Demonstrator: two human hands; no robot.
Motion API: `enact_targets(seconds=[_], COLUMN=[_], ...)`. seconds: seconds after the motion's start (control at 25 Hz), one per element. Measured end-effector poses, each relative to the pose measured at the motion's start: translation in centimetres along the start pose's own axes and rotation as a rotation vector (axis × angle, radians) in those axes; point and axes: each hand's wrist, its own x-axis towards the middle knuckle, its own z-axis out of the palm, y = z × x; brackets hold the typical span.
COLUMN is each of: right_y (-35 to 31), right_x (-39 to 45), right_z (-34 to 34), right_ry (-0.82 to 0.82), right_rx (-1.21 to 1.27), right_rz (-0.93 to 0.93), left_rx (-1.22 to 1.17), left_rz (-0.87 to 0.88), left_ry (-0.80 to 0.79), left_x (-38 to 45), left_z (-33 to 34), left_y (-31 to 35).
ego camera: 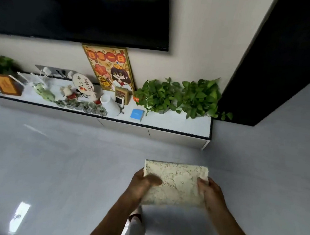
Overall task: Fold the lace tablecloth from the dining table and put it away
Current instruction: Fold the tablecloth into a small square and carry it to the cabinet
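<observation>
The cream lace tablecloth [177, 182] is folded into a thick flat rectangle, held level in the air above the grey floor. My left hand [142, 185] grips its left edge with the thumb on top. Along the right edge, my right hand [211, 193] holds it the same way, fingers curled over the rim. Both forearms reach up from the bottom of the frame. The dining table is out of view.
A low white cabinet [177, 133] runs along the wall ahead, carrying green potted plants [179, 97], a white cup [110, 103], a blue box [137, 114], a colourful poster [109, 67] and small ornaments. A dark television [79, 7] hangs above. A black panel [288, 64] stands right.
</observation>
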Motion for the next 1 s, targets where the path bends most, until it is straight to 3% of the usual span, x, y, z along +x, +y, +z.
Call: enact_targets(seconds=[0.24,0.44,0.6,0.76,0.92,1.0], right_y=[5.9,14.9,18.7,21.3,22.1,22.1], right_x=[22.3,38.0,49.8,60.9,67.1,69.0], right_z=[3.1,1.0,1.8,3.6,4.2,3.9], right_ry=[0.089,-0.121,-0.027,-0.018,-0.033,0.023], right_rx=[0.096,0.167,0.496,0.729,0.984,0.980], right_rz=[0.114,0.218,0.228,0.171,-0.004,-0.029], left_rx=[-0.030,-0.070,-0.155,-0.220,-0.196,-0.182], left_rz=[-0.023,-0.062,0.029,0.113,0.203,0.248], left_ry=[-0.101,-0.141,-0.056,-0.090,-0.164,-0.170], left_x=[23.5,39.9,49.9,57.3,59.4,59.2], left_z=[-0.7,-0.4,-1.3,-3.2,-5.7,-7.1], left_y=[-6.0,-16.3,-20.6,-23.1,-24.7,-25.2])
